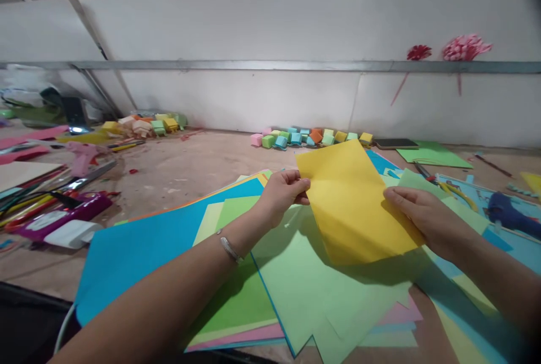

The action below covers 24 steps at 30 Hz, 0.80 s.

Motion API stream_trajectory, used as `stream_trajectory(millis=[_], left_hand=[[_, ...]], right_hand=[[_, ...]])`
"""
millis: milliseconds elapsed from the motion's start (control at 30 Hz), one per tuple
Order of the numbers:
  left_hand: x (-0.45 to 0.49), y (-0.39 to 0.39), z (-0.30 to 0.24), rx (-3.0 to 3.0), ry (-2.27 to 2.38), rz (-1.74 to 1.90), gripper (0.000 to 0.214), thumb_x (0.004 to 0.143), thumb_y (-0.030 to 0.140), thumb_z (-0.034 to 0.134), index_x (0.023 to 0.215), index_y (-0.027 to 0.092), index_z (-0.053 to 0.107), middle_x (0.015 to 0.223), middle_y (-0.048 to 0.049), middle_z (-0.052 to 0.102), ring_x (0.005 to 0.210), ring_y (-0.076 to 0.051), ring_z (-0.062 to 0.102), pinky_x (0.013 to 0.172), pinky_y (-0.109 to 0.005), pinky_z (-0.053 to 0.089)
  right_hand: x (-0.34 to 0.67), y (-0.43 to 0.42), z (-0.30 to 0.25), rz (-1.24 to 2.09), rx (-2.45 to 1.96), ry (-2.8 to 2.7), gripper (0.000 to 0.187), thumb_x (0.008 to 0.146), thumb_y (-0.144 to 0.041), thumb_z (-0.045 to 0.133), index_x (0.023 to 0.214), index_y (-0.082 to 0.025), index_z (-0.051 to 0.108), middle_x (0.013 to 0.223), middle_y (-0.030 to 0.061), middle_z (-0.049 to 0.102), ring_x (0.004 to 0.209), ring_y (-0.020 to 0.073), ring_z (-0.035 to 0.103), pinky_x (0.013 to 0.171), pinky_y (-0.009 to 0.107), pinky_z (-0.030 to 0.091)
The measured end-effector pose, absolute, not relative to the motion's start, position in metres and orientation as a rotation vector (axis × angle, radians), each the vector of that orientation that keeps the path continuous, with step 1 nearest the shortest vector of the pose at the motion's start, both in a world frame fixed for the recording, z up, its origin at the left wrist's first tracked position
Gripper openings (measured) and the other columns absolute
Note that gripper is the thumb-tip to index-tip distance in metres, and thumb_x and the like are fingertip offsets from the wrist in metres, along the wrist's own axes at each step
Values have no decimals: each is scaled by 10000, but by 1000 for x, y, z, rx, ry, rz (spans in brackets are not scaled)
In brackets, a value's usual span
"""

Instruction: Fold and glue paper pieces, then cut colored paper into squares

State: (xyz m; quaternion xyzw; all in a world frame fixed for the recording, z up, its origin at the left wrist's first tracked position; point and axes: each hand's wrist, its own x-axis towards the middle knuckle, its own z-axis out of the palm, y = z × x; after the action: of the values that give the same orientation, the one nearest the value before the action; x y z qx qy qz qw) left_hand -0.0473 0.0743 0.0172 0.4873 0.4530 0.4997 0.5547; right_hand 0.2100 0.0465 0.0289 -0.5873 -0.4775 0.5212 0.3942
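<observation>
A sheet of yellow paper (350, 206) is held up between my two hands, a little above the table. My left hand (284, 195) pinches its left edge between thumb and fingers. On the right edge, my right hand (426, 214) grips it with the thumb on top and the fingers hidden behind. A faint crease crosses the sheet. Below it lies light green paper (296, 279), and a blue sheet (156, 229) spreads out under my left forearm.
Small folded paper boxes (296, 137) line the wall, with another pile (156, 124) at the left. A pink glue gun (82, 155), a purple power strip (71, 214) and a white adapter (72, 233) sit left. Yellow-handled scissors (459, 195) and a blue glue gun (513, 212) lie right.
</observation>
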Motion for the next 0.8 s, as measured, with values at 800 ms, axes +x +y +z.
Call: stream_trajectory(millis=[800], left_hand=[[-40,68,2,1341,1152,762,523,700,64,647,1214,107,558,542,94,531,436,-72,512,480,-192,421]], right_hand=[[205,48,13,948,-1591,-1451,393,741,-585,666,711,-195,625,666,23,640,515,135,558,449,242,445]])
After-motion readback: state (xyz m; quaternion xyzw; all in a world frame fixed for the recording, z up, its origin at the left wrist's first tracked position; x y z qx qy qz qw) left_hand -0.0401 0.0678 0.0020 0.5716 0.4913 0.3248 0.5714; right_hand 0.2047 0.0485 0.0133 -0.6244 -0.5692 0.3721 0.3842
